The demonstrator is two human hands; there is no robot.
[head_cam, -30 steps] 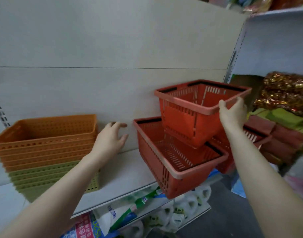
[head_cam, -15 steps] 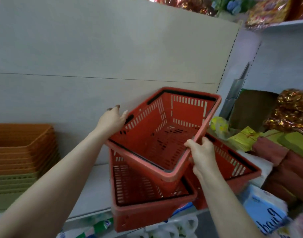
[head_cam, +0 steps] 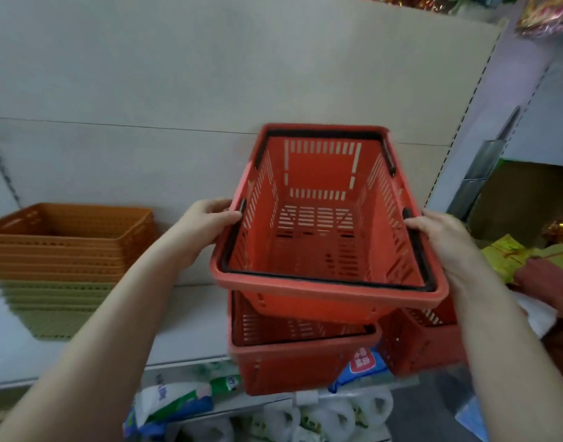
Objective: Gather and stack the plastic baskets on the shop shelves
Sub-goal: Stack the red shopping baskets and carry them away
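I hold a red shopping basket (head_cam: 318, 193) with black folded handles in the air, level and lengthwise away from me. My left hand (head_cam: 206, 218) grips its left rim and my right hand (head_cam: 439, 237) grips its right rim. Directly below it a second red basket (head_cam: 292, 358) sits on the white shelf (head_cam: 184, 330), sticking out over the front edge. A third red basket (head_cam: 423, 342) stands just right of that one, partly hidden. At the far left stands a nested stack of orange baskets (head_cam: 72, 237) on green baskets (head_cam: 50, 311).
A beige back panel (head_cam: 210, 74) rises behind the shelf. Packaged goods, yellow, green and red (head_cam: 529, 266), fill the shelf to the right. Below the shelf lie bags and white bottles (head_cam: 321, 416). A blue-and-red packet (head_cam: 363, 365) pokes out between the red baskets.
The held basket has swung from a tilted, diagonal pose to level and straight over the lower basket. My left hand has moved from the far corner to the left rim.
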